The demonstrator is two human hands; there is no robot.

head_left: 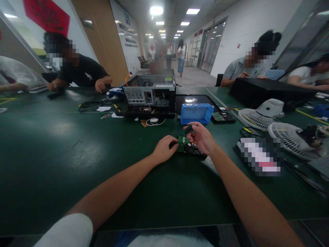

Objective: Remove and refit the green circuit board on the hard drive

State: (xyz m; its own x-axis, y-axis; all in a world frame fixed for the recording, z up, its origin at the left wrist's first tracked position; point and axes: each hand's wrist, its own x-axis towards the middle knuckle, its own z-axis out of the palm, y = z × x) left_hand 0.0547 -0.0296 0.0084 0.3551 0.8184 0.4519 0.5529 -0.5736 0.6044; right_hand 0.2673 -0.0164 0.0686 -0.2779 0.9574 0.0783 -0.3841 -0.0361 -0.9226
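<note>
A hard drive [191, 150] with a green circuit board on top lies on the green table [51, 147] in front of me. My left hand [164, 149] rests at its left end, fingers curled round a small dark object against the board. My right hand [202, 137] hovers over the drive's right side, fingers closed on a dark tool handle, probably a screwdriver, pointing down at the board.
An open computer case [150, 96] stands behind, with a blue plastic bin [196, 113] and another circuit board [222, 117] beside it. Two white fan grilles [259, 116] lie at the right. Other people sit along the far edge and the right side.
</note>
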